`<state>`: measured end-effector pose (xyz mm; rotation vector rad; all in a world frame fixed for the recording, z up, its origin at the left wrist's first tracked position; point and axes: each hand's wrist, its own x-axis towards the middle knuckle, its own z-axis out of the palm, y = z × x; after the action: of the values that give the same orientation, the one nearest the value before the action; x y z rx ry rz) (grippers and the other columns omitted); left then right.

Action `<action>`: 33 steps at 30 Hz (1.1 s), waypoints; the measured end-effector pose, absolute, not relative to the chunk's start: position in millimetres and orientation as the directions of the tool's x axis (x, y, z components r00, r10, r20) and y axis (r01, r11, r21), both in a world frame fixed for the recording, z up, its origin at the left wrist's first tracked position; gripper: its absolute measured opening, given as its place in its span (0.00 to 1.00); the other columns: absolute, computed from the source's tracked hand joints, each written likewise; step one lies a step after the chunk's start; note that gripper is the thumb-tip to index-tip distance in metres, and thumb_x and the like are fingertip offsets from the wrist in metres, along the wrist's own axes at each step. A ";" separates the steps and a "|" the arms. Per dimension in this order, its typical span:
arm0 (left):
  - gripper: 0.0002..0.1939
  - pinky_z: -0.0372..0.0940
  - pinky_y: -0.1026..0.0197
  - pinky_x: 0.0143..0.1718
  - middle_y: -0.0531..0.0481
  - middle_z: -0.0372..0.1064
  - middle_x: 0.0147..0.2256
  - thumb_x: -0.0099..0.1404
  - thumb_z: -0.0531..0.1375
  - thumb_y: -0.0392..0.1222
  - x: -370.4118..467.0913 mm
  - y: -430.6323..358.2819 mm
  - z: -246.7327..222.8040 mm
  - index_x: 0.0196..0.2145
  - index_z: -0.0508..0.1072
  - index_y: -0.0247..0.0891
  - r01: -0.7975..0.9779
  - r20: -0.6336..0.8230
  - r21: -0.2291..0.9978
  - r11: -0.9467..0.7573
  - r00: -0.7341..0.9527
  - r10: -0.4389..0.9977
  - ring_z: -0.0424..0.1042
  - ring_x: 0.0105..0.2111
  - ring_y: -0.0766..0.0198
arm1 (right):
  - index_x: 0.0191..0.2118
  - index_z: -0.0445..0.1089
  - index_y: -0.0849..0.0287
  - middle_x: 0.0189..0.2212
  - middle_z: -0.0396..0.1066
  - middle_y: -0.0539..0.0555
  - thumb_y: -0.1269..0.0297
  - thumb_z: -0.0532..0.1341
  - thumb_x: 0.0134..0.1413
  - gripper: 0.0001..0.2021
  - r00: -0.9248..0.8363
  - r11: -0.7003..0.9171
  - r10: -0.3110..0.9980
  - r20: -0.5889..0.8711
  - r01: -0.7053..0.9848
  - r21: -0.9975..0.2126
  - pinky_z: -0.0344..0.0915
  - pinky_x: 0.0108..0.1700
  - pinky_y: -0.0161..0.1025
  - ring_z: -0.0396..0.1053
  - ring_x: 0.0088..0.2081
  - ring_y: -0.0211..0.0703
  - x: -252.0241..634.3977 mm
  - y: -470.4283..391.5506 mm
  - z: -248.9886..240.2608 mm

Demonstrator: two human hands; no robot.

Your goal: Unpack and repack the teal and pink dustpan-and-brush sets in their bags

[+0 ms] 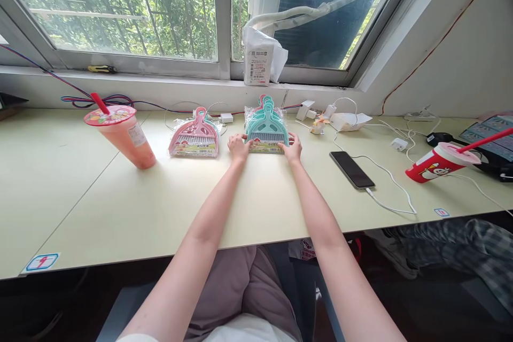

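Near the back of the table, a stack of small dustpan-and-brush sets (267, 127) in clear wrap lies between my two hands. The top set is teal with a grey-bristled brush, and a pink handle shows behind it. My left hand (238, 148) grips the stack's left edge, its thumb over the front corner. On the opposite edge my right hand (294, 147) holds it the same way. A pink wrapped dustpan-and-brush set (195, 136) lies just left of my left hand, apart from it.
A tall drink cup (132, 139) with a red straw stands at left. To the right lie a phone (352, 170) on a charging cable and a red cup (436, 163). Chargers and cables run along the back; a white box (258, 67) stands on the sill. Someone's checkered trouser leg (460, 251) shows below right.
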<state>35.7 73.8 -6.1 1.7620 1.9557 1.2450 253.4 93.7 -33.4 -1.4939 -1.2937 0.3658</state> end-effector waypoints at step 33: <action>0.09 0.52 0.46 0.56 0.43 0.73 0.43 0.65 0.61 0.41 37.6 83.6 -5.9 0.43 0.71 0.41 0.727 0.364 0.686 -0.029 -0.308 0.879 0.64 0.53 0.47 | 0.39 0.78 0.56 0.35 0.79 0.53 0.67 0.67 0.46 0.11 0.476 -0.029 0.847 0.236 0.487 -0.873 0.69 0.49 0.45 0.76 0.40 0.48 245.1 94.3 -17.3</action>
<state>37.6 83.6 -5.9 1.7273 2.0540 1.2499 245.1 94.3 -17.3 -1.6768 -1.1582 0.4311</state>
